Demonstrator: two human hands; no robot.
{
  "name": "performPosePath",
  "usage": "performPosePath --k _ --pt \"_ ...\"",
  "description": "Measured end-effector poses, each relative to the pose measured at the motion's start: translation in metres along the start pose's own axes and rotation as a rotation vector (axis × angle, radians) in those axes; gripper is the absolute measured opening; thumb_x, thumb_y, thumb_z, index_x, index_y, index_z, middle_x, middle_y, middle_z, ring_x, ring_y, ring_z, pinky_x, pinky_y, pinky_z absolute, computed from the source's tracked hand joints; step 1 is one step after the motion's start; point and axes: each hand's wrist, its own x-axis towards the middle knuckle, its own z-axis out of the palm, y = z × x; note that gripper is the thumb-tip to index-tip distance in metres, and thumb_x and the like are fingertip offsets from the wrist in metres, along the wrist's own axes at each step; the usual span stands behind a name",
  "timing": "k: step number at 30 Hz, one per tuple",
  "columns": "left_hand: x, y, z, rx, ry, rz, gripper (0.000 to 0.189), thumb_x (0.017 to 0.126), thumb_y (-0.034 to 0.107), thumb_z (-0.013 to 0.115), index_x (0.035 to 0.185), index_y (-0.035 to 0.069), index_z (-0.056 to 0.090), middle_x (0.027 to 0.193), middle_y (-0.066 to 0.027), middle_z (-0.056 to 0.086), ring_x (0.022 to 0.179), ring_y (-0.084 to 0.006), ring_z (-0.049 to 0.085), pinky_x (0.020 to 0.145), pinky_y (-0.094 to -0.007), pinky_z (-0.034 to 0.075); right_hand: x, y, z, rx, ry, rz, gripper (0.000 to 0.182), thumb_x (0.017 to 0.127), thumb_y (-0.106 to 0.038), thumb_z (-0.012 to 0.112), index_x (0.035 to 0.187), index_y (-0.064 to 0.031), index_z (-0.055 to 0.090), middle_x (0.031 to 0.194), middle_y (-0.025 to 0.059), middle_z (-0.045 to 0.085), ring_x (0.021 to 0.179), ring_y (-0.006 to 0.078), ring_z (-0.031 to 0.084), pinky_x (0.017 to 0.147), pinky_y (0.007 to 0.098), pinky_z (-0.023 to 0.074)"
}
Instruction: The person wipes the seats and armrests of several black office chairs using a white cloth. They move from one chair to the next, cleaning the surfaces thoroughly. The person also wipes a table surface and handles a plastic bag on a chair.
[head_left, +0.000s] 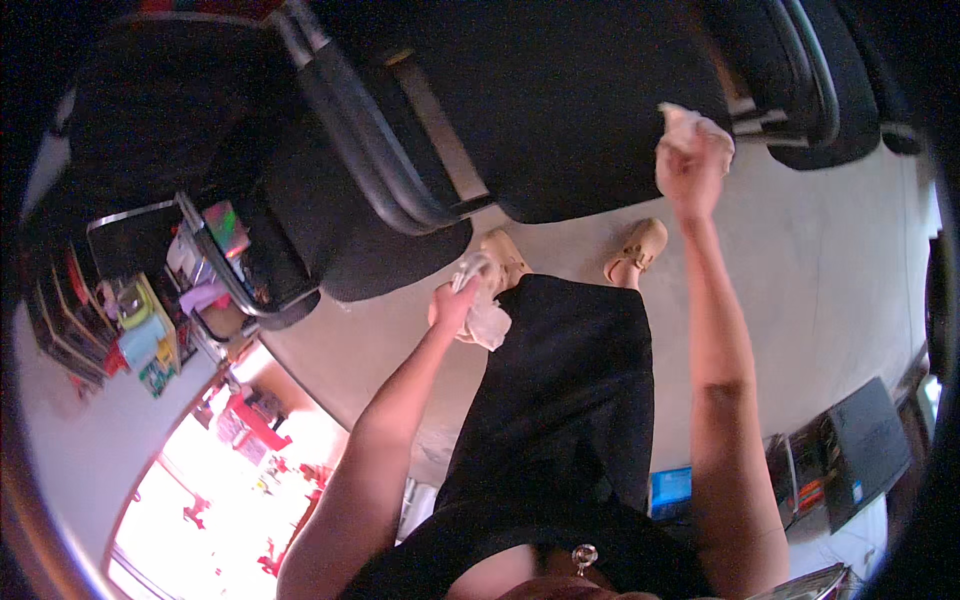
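Observation:
My right hand (688, 176) is closed around a crumpled pale cloth or tissue (679, 124). It is at the right front edge of a black seat (585, 112); whether the cloth touches the seat is hard to tell. Lower and nearer my body, my left hand (452, 306) grips a crumpled, whitish, partly translucent wad (489, 324), perhaps thin plastic or tissue. That wad hangs over the floor beside my black skirt or dress (570, 375).
Black armrests on metal frames (375, 142) divide the seats. Another black seat (367, 247) at left adjoins a chair holding assorted items (217, 255). A loaded shelf (142, 330) and bright doorway (247, 472) lie left. My tan clogs (641, 244) stand on the pale floor (810, 262).

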Motion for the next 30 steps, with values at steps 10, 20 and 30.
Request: performPosePath --k 10,20,30 --pt "-0.082 0.051 -0.139 -0.707 0.378 0.437 0.036 0.097 0.026 0.061 0.117 -0.004 0.063 0.103 -0.0098 0.070 0.089 -0.0159 0.065 0.078 -0.0314 0.053 -0.146 -0.191 0.029 0.433 -0.430 0.115 0.044 0.087 0.003 0.058 0.131 -0.0034 0.053 0.121 0.0082 0.061 0.109 0.0154 0.059 0.092 0.0289 0.0487" --pt "-0.078 0.086 -0.111 -0.983 0.076 0.332 0.034 0.098 0.028 0.060 0.119 0.002 0.062 0.102 -0.0096 0.070 0.096 -0.0176 0.066 0.083 -0.0333 0.052 -0.015 -0.438 0.144 -0.359 -0.253 -0.769 0.044 0.089 -0.021 0.065 0.131 -0.0248 0.055 0.129 0.0135 0.051 0.120 0.0349 0.048 0.094 0.0523 0.0444" --pt "-0.079 -0.082 -0.248 -0.910 0.550 0.241 0.049 0.087 0.022 0.075 0.128 0.003 0.056 0.107 -0.0070 0.067 0.094 -0.0132 0.064 0.081 -0.0283 0.054 -0.016 -0.451 0.179 -0.383 0.006 -0.847 0.051 0.082 -0.023 0.068 0.131 -0.0205 0.054 0.122 0.0118 0.058 0.118 0.0364 0.051 0.100 0.0472 0.0418"
